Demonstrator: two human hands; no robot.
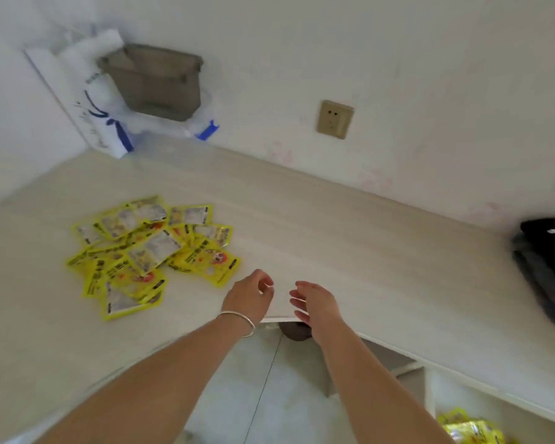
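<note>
The yellow packets (151,254) look light, thin and glossy, probably slippery; better to pinch one by its sealed edge. They are flat sachets with red print, heaped on the left part of the table (334,235). Above the table's near edge the right hand (316,304) is relaxed, empty; the left hand (249,294) is loosely curled, whether pinching something I cannot tell.

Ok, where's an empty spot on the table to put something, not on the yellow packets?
The big bare stretch of table between the yellow packets and the black thing is free. So is the strip between the packets and the grey box. The left side is crowded with packets.
</note>
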